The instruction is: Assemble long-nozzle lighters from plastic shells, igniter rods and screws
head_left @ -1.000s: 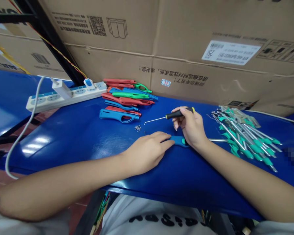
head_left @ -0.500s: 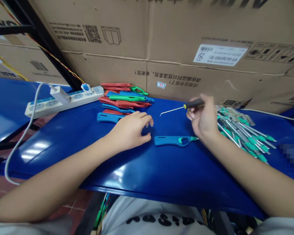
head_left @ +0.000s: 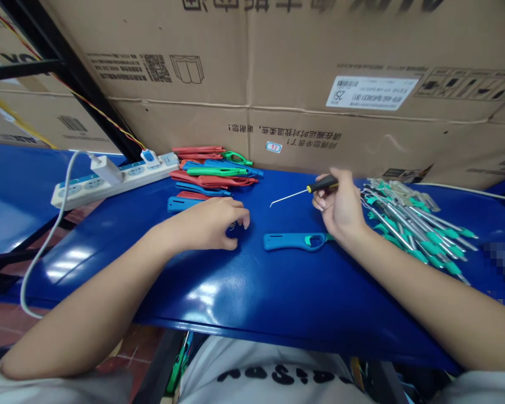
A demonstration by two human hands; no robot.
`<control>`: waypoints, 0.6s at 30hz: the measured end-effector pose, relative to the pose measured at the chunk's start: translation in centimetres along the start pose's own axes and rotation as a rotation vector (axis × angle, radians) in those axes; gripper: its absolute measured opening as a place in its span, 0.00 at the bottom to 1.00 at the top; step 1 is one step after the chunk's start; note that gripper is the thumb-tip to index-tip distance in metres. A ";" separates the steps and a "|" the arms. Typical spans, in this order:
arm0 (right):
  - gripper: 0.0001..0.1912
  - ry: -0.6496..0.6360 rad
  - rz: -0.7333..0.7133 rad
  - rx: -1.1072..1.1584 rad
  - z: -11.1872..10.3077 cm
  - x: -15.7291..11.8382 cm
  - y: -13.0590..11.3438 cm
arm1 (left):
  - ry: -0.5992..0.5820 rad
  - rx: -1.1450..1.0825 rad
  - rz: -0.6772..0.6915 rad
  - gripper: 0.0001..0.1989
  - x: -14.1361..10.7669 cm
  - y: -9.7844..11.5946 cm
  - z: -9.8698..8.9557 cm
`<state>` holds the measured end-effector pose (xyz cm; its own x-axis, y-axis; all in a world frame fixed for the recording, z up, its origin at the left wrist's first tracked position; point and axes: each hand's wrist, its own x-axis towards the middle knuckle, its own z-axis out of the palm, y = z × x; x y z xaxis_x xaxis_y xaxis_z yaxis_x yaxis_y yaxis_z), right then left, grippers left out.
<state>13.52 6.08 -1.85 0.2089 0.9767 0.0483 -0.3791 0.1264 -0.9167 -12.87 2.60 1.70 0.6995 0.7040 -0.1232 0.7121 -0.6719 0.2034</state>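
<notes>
My right hand is wrapped round the black and yellow handle of a hook pick, whose thin shaft with a bent tip points left above the table. Below it lies a blue long-nosed lighter with a teal trigger, its right end hidden behind my right wrist. My left hand hovers palm down left of the lighter, thumb and fingers curved and apart. A tiny coil-like piece shows between them; whether they touch it I cannot tell. Behind that hand is a pile of red, green and blue lighter handles.
Metal lighter tubes with teal parts are heaped to the right on the blue table. A white power strip with plugs and cables stands at the left. A large cardboard box walls off the back.
My left hand has shifted left, away from the lighter. My right hand and the hook pick have moved slightly left and down. The lighter seems to lie still, while the view has tilted a little.
</notes>
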 end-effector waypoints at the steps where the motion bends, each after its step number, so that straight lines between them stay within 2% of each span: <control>1: 0.15 0.003 0.002 0.003 0.0 0.0 0.0 | -0.029 -0.022 0.033 0.15 -0.2 -0.1 -0.3; 5: 0.16 -0.009 -0.005 -0.011 0.0 -0.1 0.1 | -0.069 -0.046 0.049 0.16 -0.6 -0.4 -0.9; 9: 0.16 -0.015 -0.008 -0.018 0.0 -0.1 0.2 | -0.094 -0.055 0.059 0.14 -0.3 -0.4 -0.6; 14: 0.15 -0.010 0.003 -0.025 0.1 -0.2 0.0 | -0.071 -0.066 0.062 0.12 -0.3 -0.5 -0.9; 18: 0.15 -0.004 0.001 -0.028 0.2 -0.3 -0.1 | -0.196 -0.129 -0.040 0.14 -1.0 -0.3 -2.0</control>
<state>13.34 5.77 -1.72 0.2053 0.9775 0.0490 -0.3539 0.1208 -0.9275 -13.92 2.60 3.69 0.6784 0.6627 -0.3172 0.7344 -0.6009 0.3155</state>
